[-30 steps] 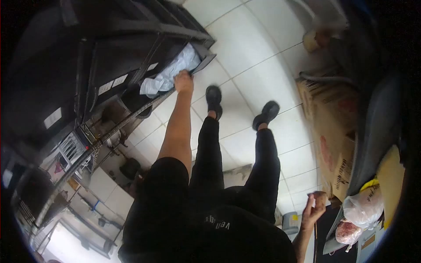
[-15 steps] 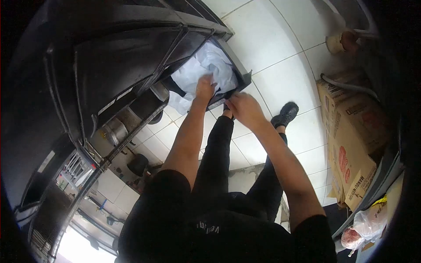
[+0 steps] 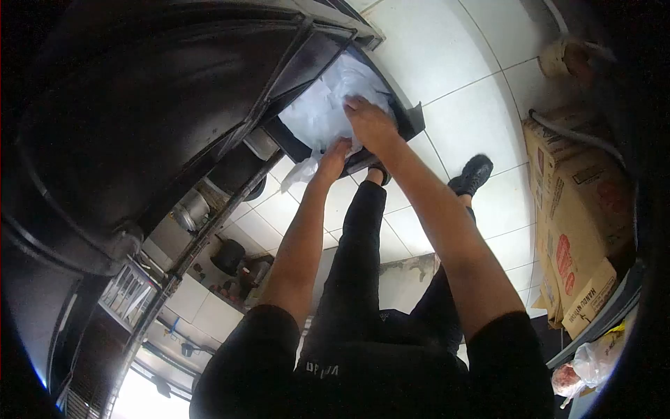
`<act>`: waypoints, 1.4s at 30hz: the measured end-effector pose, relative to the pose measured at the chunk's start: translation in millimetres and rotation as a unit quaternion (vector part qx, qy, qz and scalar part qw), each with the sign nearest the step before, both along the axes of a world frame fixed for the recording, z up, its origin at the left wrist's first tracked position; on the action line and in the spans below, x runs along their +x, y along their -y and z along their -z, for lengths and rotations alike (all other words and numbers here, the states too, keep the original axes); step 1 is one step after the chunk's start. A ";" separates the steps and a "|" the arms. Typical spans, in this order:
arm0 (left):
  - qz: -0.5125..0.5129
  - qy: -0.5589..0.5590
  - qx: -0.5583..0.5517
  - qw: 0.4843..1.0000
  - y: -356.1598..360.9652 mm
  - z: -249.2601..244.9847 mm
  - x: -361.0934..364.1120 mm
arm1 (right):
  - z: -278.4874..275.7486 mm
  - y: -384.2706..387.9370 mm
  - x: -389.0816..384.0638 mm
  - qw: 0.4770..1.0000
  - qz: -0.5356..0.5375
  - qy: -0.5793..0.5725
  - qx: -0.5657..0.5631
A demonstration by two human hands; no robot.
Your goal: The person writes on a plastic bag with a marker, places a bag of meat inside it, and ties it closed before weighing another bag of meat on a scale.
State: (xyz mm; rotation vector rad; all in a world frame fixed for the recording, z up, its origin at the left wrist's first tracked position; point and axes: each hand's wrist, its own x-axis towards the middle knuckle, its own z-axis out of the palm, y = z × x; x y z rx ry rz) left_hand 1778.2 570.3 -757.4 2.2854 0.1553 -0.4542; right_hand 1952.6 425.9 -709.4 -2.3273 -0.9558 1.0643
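Note:
A black pull-out drawer (image 3: 413, 124) holds a heap of thin white plastic bags (image 3: 314, 108), crumpled together. My right hand (image 3: 370, 124) reaches into the drawer with its fingers bent into the white plastic. Lower and to the left, my left hand (image 3: 335, 159) closes on plastic at the drawer's front edge. One loose end of a bag (image 3: 300, 174) hangs over the drawer's near left corner. Both sets of fingertips are partly hidden by the plastic and the hands themselves.
Dark metal shelving (image 3: 188, 91) rises on the left, above metal pots (image 3: 190, 211) and a black pan (image 3: 228, 257). Cardboard boxes (image 3: 565, 209) are stacked at right, with a plastic-wrapped item (image 3: 593, 363) below them. White floor tiles (image 3: 474, 105) lie underfoot.
My right hand has moved from the drawer's front edge in over the bags. My left hand has drawn back toward the front edge, and a bag end now hangs out beside it.

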 end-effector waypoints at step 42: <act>-0.527 -0.184 -0.329 0.762 5.1 -138.5 89.4 | -65.7 20.6 -17.7 0.884 0.425 -0.023 0.195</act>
